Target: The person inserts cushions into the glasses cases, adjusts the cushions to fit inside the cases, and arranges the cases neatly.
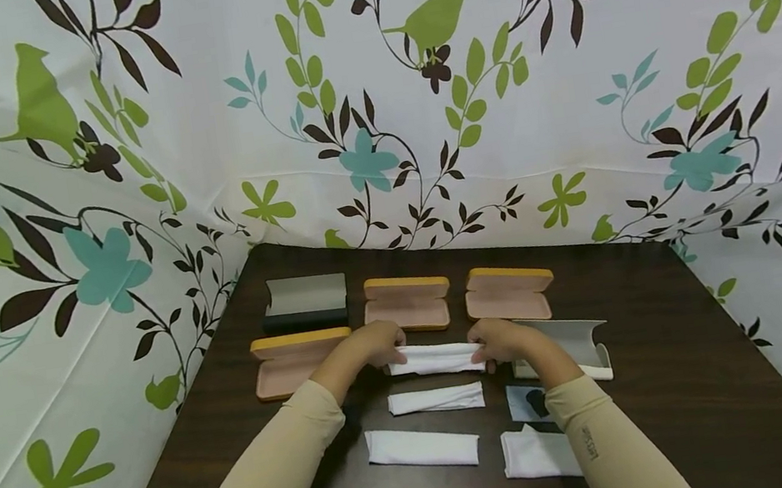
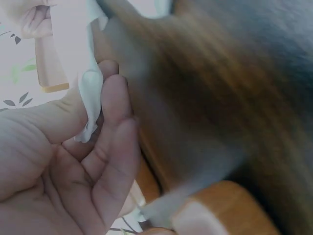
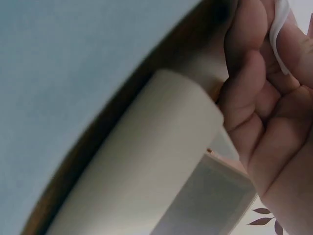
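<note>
Both hands hold a folded white cloth [image 1: 434, 359] stretched sideways over the dark table, one at each end. My left hand [image 1: 379, 343] pinches its left end; in the left wrist view the thumb and fingertips grip the cloth [image 2: 90, 93]. My right hand [image 1: 502, 340] pinches the other end, and the right wrist view shows a white edge of cloth [image 3: 279, 34] between thumb and fingers. Nearer the person lie two more folded white strips, a narrow one [image 1: 435, 400] and a longer one [image 1: 423, 447]. A wider white cloth [image 1: 539, 454] is partly behind the right forearm.
Open orange cases with pink lining stand at the left [image 1: 304, 373], back middle [image 1: 407, 313] and back right [image 1: 509, 304]. A black case with grey lid [image 1: 304, 297] stands back left. Beside the right hand is an open whitish case [image 1: 596, 361]; a light blue cloth [image 1: 519, 403] with a dark patch lies nearby.
</note>
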### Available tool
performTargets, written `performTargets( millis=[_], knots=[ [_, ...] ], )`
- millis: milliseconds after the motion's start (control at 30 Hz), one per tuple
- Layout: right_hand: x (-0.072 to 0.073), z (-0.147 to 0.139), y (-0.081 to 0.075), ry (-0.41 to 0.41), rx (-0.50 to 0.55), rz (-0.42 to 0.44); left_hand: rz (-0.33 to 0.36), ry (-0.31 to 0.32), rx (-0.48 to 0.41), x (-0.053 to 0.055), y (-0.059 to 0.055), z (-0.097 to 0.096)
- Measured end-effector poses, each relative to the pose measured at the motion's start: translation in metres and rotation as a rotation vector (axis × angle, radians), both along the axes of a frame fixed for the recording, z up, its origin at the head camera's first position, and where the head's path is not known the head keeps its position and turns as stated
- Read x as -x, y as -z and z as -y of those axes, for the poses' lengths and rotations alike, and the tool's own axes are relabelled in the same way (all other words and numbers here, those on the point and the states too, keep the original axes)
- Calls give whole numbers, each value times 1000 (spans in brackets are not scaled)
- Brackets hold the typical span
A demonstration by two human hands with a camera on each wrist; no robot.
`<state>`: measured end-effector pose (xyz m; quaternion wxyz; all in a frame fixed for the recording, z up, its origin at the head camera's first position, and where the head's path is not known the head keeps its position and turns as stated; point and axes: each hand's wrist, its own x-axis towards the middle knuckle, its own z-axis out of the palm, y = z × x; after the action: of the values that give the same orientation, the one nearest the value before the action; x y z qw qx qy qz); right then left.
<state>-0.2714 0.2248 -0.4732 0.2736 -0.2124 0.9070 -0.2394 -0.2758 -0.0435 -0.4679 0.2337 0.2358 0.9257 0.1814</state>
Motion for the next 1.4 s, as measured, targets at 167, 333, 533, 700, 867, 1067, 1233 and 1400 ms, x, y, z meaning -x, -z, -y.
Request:
performTargets(
  millis=[167, 333, 533, 700, 867, 1067, 1233, 1400],
  knots=[
    [5, -5, -8, 14, 5, 3, 64, -24, -23, 6, -13, -6],
    [11, -7, -21, 5, 28, 10, 50, -13, 22, 16, -27, -3],
    [20, -5, -33, -13, 43, 0, 100, -29, -52, 30, -36, 14],
    [31, -4, -34, 65, 139, 115, 235, -102, -205, 43, -39, 29],
    [43, -8, -28, 106, 228, 197, 400, -239, -366, 54, -34, 37],
    [49, -7, -23, 250, 355, 314, 524, -366, -485, 62, -27, 46],
    [52, -1, -21, 384, 453, 401, 550, -471, -561, 65, -23, 54],
    [54, 6, -20, 437, 482, 429, 545, -556, -581, 67, -22, 59]
  ],
)
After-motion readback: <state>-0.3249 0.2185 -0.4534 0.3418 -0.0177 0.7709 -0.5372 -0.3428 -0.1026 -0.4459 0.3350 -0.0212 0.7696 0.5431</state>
